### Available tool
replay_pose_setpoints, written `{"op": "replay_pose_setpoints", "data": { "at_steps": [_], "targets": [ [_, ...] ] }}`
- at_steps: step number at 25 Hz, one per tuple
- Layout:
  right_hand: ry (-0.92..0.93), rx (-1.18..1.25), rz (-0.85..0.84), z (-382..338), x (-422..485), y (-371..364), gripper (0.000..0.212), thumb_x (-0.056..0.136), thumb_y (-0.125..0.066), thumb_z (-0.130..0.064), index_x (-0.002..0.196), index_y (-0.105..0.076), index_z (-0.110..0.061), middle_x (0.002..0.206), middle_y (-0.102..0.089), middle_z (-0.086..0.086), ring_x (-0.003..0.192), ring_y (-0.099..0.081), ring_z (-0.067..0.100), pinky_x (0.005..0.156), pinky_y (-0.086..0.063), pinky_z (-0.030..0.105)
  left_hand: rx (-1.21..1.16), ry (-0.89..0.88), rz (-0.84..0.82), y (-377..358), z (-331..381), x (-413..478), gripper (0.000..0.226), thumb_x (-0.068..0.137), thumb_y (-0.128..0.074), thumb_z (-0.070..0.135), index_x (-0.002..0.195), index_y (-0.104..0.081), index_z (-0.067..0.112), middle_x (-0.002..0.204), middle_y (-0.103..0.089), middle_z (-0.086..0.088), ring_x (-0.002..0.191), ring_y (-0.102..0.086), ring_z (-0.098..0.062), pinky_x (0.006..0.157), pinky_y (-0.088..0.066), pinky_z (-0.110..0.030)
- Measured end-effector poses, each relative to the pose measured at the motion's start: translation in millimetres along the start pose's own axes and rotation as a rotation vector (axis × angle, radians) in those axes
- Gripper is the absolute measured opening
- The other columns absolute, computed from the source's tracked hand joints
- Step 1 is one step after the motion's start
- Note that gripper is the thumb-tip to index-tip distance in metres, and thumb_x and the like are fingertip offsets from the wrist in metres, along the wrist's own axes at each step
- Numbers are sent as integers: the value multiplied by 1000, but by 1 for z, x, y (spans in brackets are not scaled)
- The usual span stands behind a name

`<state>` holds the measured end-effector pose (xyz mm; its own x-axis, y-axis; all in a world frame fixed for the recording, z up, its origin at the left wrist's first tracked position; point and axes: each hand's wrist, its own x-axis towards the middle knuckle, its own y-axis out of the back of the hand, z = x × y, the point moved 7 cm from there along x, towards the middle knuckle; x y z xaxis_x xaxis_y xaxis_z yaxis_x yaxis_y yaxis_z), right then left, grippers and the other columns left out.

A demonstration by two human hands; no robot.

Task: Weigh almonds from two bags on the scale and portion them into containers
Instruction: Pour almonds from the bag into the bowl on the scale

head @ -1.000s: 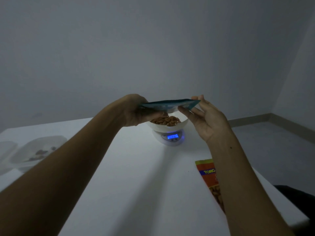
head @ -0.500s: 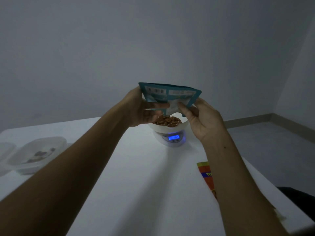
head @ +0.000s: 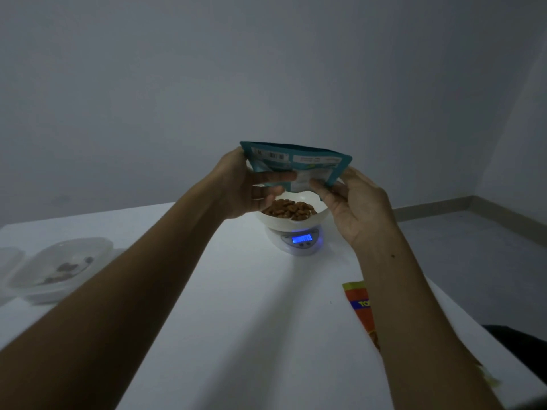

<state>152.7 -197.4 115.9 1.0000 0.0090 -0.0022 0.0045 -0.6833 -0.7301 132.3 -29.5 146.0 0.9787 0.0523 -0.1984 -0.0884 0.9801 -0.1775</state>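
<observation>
The left hand (head: 245, 187) and right hand (head: 352, 208) each pinch an edge of the flat teal foil bag (head: 296, 161) just above the round white digital scale (head: 302, 239). This is probably so that the last nuts fall into the white plastic bowl (head: 284, 221) of brown almonds (head: 291, 210) on that scale.

A wide lane of tabletop (head: 251, 321) lies between container (head: 44, 295) and orange bag (head: 358, 303); scale (head: 302, 247) and bowl (head: 275, 221) close its far end.
</observation>
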Motion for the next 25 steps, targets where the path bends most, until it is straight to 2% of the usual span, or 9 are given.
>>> {"op": "replay_pose_setpoints", "data": {
  "at_steps": [4,10,13,16,17,19,21,23,25],
  "targets": [
    [-4,-49,-6,4,-5,-4,19,88,-59,3,106,-64,5,93,-68,18,78,-68,24,60,-59,28,27,-14,-2,-5,-2,-2,51,98,-20,35,106,-63,9,85,-74,-15,46,-60,-19,50,-50,-19],
    [0,-19,2,-1,-7,-2,21,90,-58,3,109,-63,5,96,-68,20,82,-69,27,60,-59,28,12,-13,-12,-4,0,-5,48,97,-22,30,112,-62,8,104,-71,-19,47,-62,-18,51,-50,-20],
    [10,-69,34,-8,-11,3,15,90,-57,0,101,-68,-2,101,-69,18,82,-68,27,55,-57,27,16,-4,-43,-1,-1,-13,43,97,-24,24,114,-57,3,98,-70,-20,47,-64,-19,48,-52,-20],
    [46,-344,27,-18,-21,5,10,89,-64,-23,91,-73,-20,101,-71,3,87,-58,20,55,-45,27,79,-27,-75,-3,-7,-35,25,95,-29,10,95,-52,0,84,-72,-18,46,-63,-19,46,-51,-21],
    [77,-460,28,-23,-24,5,12,88,-64,-30,90,-73,-22,97,-70,-3,84,-53,16,56,-40,26,100,-52,-69,-2,-10,-42,20,94,-30,7,96,-49,0,81,-72,-18,45,-62,-18,46,-50,-22],
    [158,-628,41,-35,-32,4,13,88,-63,-34,86,-74,-26,87,-65,-12,71,-45,7,48,-34,20,105,-120,-54,0,-19,-59,28,94,-31,1,120,-40,6,89,-66,-20,44,-62,-19,43,-49,-24],
    [224,-710,12,-47,-36,2,13,89,-62,-33,83,-74,-29,83,-61,-18,64,-39,3,36,-31,12,57,-141,-48,6,-33,-75,43,95,-33,-3,135,-34,13,102,-62,-19,52,-67,-19,42,-52,-24],
    [246,-699,-73,-55,-42,0,13,90,-62,-30,84,-74,-28,81,-60,-19,64,-38,3,32,-30,9,42,-110,-66,8,-51,-93,42,96,-36,-3,130,-41,20,108,-63,-15,65,-72,-19,46,-55,-26],
    [251,-653,-158,-55,-48,-1,17,90,-62,-24,80,-75,-27,82,-60,-11,64,-36,8,34,-31,11,101,-82,-109,7,-73,-110,37,96,-38,-2,123,-44,23,110,-65,-8,77,-74,-20,55,-58,-28]
  ]
}}
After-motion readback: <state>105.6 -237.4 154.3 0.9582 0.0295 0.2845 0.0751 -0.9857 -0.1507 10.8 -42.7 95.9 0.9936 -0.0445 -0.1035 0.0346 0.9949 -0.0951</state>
